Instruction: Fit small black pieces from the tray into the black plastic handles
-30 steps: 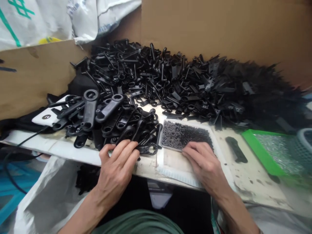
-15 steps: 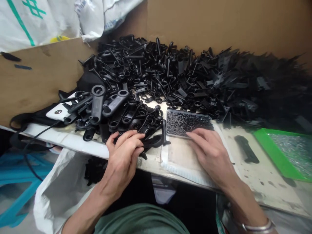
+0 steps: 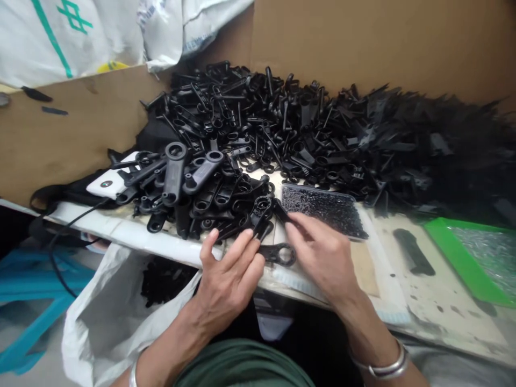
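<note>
My left hand (image 3: 231,274) is at the table's front edge, its fingers spread over the near side of a pile of black plastic arms (image 3: 209,201). Beside its fingertips lies a black arm with a ringed end (image 3: 284,254). My right hand (image 3: 322,252) pinches a small black part (image 3: 280,210) between thumb and fingers, close to the pile's right side. Just behind the right hand sits a clear tray of tiny dark pieces (image 3: 326,207). What lies beneath my left palm is hidden.
A large heap of black parts (image 3: 258,113) fills the back against cardboard walls (image 3: 363,43). On the right stands a green tray (image 3: 447,242) of small clear pieces, beside a dark flat piece (image 3: 413,251). A white sack (image 3: 97,306) hangs open below the table edge at left.
My right hand has moved left from the clear tray to the pile and now grips a black part. My left hand has shifted right and its fingers have spread, with the ringed arm now visible.
</note>
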The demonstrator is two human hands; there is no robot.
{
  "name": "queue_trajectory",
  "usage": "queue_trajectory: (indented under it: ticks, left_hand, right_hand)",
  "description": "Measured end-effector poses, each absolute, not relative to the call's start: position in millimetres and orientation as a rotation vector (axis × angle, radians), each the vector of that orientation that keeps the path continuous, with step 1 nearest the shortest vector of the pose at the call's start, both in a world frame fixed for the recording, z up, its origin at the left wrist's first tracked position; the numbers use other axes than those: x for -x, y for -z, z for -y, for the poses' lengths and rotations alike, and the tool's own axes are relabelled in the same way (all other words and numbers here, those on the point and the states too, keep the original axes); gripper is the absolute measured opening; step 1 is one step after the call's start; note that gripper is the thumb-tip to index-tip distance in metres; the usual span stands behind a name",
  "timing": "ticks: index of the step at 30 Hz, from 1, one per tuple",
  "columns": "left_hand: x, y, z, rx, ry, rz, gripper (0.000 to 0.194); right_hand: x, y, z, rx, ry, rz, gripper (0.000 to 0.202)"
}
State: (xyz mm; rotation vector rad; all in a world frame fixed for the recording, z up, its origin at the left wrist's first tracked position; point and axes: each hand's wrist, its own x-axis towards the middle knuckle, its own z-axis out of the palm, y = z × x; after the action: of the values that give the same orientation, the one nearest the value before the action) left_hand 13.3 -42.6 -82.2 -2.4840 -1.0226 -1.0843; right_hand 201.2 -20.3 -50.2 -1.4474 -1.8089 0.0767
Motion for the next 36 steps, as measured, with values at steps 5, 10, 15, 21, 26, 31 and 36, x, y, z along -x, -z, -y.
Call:
queue_trajectory:
  ticks: [5,10,15,21,26,31,36]
  left_hand:
    - [-16,78,39,2.488,1.055,1.003,0.025]
    - [-28,77,45,2.525,0.926,0.844,0.018]
    - [-53,72,37,2.603,0.712,0.742,0.018]
    - [-60,59,16,2.672,0.663,0.851,0.023]
    - [-55,55,19,2.651,0.671,0.79,0.025]
    - [-61,56,14,2.552,0.678,0.953,0.026]
    - [-55,55,20,2.605,0.764,0.949,0.027]
  right_hand:
    - [-215,31,34,1.596,-0.481,1.296,0.023]
    - [-234,47,81,1.641,-0.52,0.914,0.034]
    - [-234,72,126,1.661,-0.473,0.684,0.045]
    - [-226,84,147,1.874,-0.44,0.779,0.04]
    - [-224,79,146,1.872,-0.52,0.847,0.034]
    - [-210,71,138,1.704,-0.802,0.881,0.034]
    - [-201,75,133,1.624,-0.97,1.167,0.042]
